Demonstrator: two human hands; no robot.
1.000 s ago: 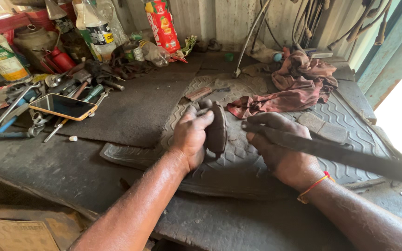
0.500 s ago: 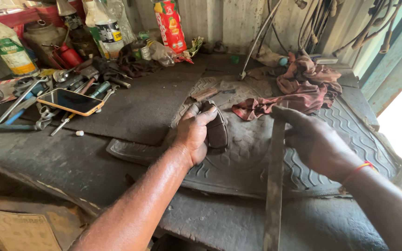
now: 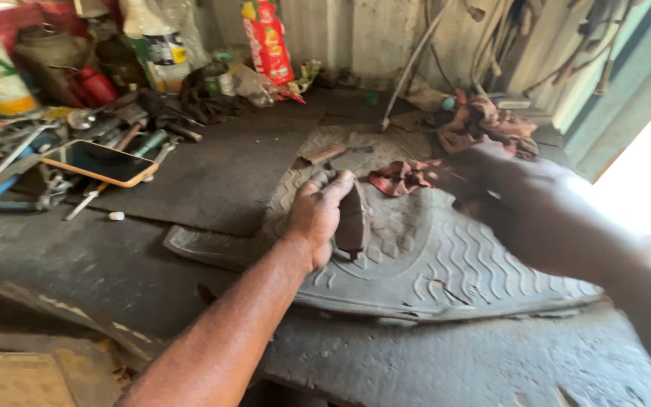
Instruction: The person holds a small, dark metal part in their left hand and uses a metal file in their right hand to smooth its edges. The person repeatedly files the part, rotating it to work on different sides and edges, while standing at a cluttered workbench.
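Gripping a dark curved metal pad [image 3: 353, 218] upright on the ribbed rubber mat [image 3: 446, 256] in the head view, your left hand [image 3: 316, 215] wraps around it while your right hand [image 3: 525, 203] hovers blurred above the mat near a red rag [image 3: 401, 177], its grip unreadable.

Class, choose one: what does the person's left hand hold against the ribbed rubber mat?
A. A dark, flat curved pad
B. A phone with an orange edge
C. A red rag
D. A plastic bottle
A: the left hand grips a dark curved pad on edge on the rubber mat; the phone lies apart.
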